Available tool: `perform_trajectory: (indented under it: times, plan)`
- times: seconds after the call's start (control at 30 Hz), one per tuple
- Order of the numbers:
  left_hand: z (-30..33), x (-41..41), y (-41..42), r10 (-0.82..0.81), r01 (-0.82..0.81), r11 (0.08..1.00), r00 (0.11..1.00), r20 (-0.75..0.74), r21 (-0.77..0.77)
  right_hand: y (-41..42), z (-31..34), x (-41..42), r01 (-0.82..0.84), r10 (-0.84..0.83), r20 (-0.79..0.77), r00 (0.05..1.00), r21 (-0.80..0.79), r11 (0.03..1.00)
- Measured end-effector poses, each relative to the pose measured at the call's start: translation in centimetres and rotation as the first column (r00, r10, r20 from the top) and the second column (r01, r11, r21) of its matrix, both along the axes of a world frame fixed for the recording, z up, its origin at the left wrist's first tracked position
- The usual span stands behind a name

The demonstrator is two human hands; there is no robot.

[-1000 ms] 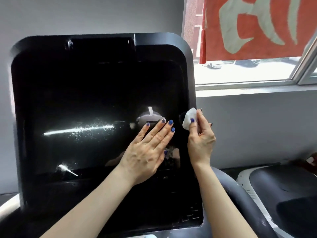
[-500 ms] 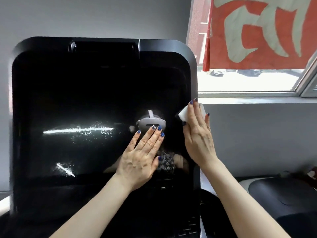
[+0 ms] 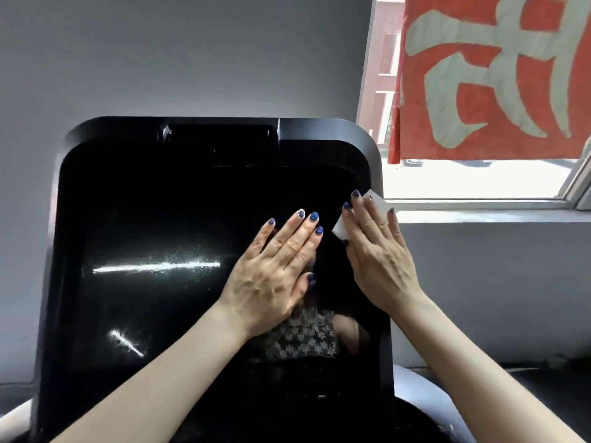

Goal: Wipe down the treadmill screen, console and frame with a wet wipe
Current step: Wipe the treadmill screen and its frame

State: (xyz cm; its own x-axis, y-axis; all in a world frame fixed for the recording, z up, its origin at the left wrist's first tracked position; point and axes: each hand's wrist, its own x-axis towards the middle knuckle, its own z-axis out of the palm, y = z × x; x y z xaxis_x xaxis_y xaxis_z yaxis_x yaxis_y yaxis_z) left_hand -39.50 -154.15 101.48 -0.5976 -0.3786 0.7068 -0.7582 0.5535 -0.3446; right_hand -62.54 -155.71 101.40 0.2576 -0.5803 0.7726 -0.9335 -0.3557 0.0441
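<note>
Grey wall (image 3: 192, 59): plain, fills the upper left behind the machine.

Treadmill screen (image 3: 160, 219): large glossy black panel with rounded corners, upright and leaning slightly back, taking up the left and centre. Two pale streaks of glare lie on its left half, one long and level, one short and slanted lower down. A patterned garment is mirrored in the glass near the bottom centre.

Frame (image 3: 323, 127): black surround of the panel, with a recessed slot at the top edge; its right edge runs down past the right hand.

Left hand (image 3: 275, 270): laid flat on the glass right of centre, fingers straight and slightly spread, pointing up and to the right, holding nothing. Nails painted dark blue.

Wet wipe (image 3: 339, 230): white, small, folded; pressed against the upper right part of the panel by its right edge. Only a corner at the lower left of the fingers and a sliver above the fingertips show; the rest is covered.

Right hand (image 3: 377, 251): flat over the wipe, fingers straight and close together, pressing it to the surface at the panel's right border. Thumb side faces the left hand; the two hands are near but apart.

Window (image 3: 479, 187): bright, upper right, with a pale sill beneath.

Red banner (image 3: 499, 75): hangs outside the glass, bearing large pale characters.
</note>
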Motion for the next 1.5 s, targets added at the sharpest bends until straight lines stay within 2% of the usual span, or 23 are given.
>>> perform_trajectory:
  times: [0.07,0.13,0.23,0.3,0.37,0.47,0.57,0.63,0.77,0.8,0.9,0.97,1.13,1.3,1.43,1.5]
  plan:
    - [2.1,0.6,-1.7,0.033,-0.033,0.999,0.999,0.002,-0.041,-0.7,1.1,-0.5,0.013,-0.018,0.065,0.998,0.063,0.998]
    - [4.0,1.2,-3.3,0.070,-0.070,0.995,0.998,-0.005,-0.069,-1.5,2.4,-0.2,-0.022,-0.008,0.215,0.977,0.137,0.990]
    - [6.3,2.1,-5.4,0.121,-0.124,0.989,0.991,-0.053,-0.076,-2.3,4.4,1.0,-0.103,0.000,0.513,0.858,0.171,0.980]
    - [7.3,2.6,-6.5,0.151,-0.156,0.986,0.985,-0.082,-0.061,-2.8,5.1,1.4,-0.084,-0.026,0.583,0.812,0.161,0.983]
    - [7.8,2.8,-7.4,0.177,-0.182,0.982,0.979,-0.097,-0.043,-3.1,4.9,1.6,-0.013,-0.048,0.506,0.861,0.117,0.993]
    - [7.9,2.7,-8.3,0.190,-0.192,0.981,0.977,-0.101,-0.014,-3.5,3.6,0.8,0.056,-0.056,0.219,0.974,0.004,0.998]
    - [7.9,2.2,-9.0,0.188,-0.187,0.982,0.976,-0.106,0.016,-3.2,4.3,-0.4,0.029,-0.031,0.085,0.996,0.019,0.999]
    - [8.0,1.9,-9.2,0.180,-0.179,0.984,0.975,-0.128,0.021,-3.1,5.5,-0.6,0.017,-0.025,0.109,0.994,0.075,0.997]
    - [8.1,1.5,-9.1,0.146,-0.146,0.989,0.974,-0.175,0.009,-3.8,9.5,0.2,-0.127,0.044,0.395,0.918,0.187,0.974]
    - [8.1,1.5,-9.1,0.135,-0.138,0.990,0.975,-0.178,-0.004,-4.0,10.3,0.4,-0.116,0.040,0.390,0.920,0.171,0.978]
    - [8.4,1.9,-9.2,0.113,-0.121,0.992,0.980,-0.167,-0.039,-4.8,11.0,0.8,-0.070,0.076,0.344,0.936,-0.029,0.997]
    - [8.6,2.2,-9.4,0.109,-0.117,0.992,0.982,-0.155,-0.045,-5.4,10.3,0.5,-0.048,0.073,0.315,0.946,-0.085,0.995]
    - [8.7,2.5,-9.7,0.108,-0.114,0.993,0.985,-0.137,-0.040,-5.2,8.7,0.0,-0.045,0.053,0.044,0.998,-0.167,0.985]
    - [8.4,2.5,-9.9,0.092,-0.094,0.996,0.984,-0.150,-0.005,-5.3,9.5,0.8,-0.050,0.060,0.138,0.989,-0.078,0.996]
    - [8.5,2.6,-9.8,0.088,-0.089,0.996,0.984,-0.154,0.002,-6.2,13.8,2.0,-0.024,-0.010,0.153,0.988,0.220,0.975]
    - [8.5,2.5,-9.6,0.094,-0.095,0.996,0.983,-0.155,0.005,-7.0,15.5,2.7,-0.005,-0.039,0.145,0.989,0.291,0.957]
